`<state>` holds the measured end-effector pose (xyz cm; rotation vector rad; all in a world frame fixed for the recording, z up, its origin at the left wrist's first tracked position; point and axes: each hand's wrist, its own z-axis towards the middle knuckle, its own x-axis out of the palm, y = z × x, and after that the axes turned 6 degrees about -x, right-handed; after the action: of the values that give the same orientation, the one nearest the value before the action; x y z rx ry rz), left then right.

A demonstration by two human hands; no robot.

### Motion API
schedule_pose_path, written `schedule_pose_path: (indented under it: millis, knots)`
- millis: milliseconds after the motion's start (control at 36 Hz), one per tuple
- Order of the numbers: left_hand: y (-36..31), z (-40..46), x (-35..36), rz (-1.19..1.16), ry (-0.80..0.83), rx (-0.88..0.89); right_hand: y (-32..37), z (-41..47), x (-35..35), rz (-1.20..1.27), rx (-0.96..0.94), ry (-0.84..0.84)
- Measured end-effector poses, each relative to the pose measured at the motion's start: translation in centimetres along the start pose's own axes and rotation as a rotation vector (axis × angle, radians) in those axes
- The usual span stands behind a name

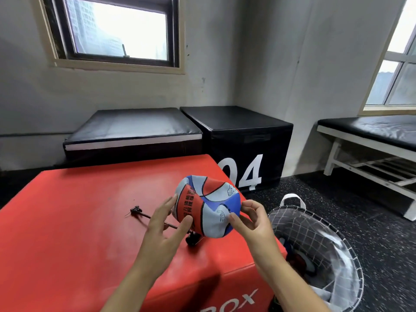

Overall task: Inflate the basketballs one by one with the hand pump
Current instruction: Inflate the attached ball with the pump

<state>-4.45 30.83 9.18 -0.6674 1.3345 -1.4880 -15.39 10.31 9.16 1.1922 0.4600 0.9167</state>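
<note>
One deflated basketball [206,204], caved in and floppy, hangs above the red plyo box [90,210] between both hands. Left hand [163,224] touches it with straight fingers; right hand [249,219] pinches its rim. Light and limp, it likely needs cradling near the valve. Hand pump [157,221] lies beneath.

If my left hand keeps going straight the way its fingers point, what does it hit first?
The deflated ball. The left hand is open, fingers aimed up and right at the ball's red panel, apparently touching it already. The pump lies beneath the hand, likely outside that line.
</note>
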Motion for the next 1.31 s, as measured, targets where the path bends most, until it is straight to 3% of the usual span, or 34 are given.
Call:
schedule_pose_path:
  millis: [556,972,1139,1222,1306]
  knots:
    - [-0.3,-0.1,-1.5,-0.045,-0.008,0.03,0.1,-0.1,1.8,-0.067,-0.022,0.113]
    - [2.7,-0.9,-10.2,-0.016,-0.256,-0.043,-4.9,-1.4,13.7,-0.017,0.159,0.382]
    - [6.4,-1.0,-12.6,0.166,-0.296,-0.153,-7.9,-0.6,16.7,-0.043,0.282,0.488]
    - [6.7,-1.0,-13.1,0.325,-0.33,-0.101,-8.2,0.2,17.0,-0.194,0.194,0.522]
    - [6.9,-0.5,-13.1,0.482,-0.323,0.103,-8.4,1.0,16.5,-0.543,-0.121,0.456]
